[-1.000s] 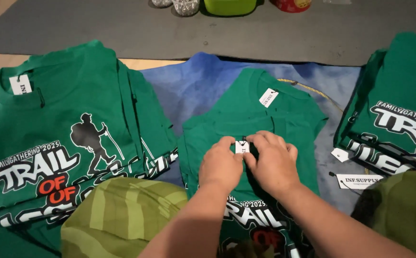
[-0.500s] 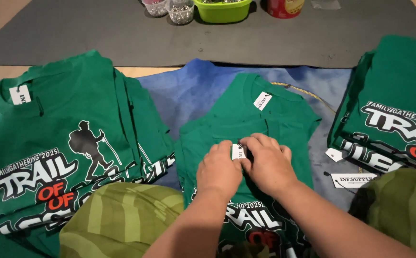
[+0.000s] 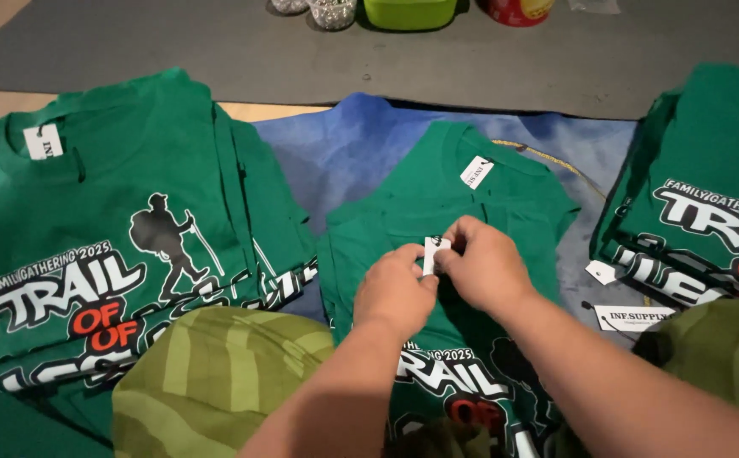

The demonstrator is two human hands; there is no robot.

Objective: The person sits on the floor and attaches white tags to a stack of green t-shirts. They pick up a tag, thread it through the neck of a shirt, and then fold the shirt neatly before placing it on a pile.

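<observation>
Small white paper tag (image 3: 434,253) stays pinched between left hand (image 3: 393,293) and right hand (image 3: 481,270) fingers, above the folded green cotton shirt (image 3: 471,203); only the view shifted.

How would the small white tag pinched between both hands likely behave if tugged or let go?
The small white tag looks thin and light, so it would probably bend easily. Let go, it would likely flop onto the green shirt rather than roll.

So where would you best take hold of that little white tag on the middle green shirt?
Probably by its top edge, from above. The small white tag stands up from the middle green shirt, pinched between the left hand and the right hand, so only its upper part shows free; its lower part is hidden behind the fingers.
</observation>
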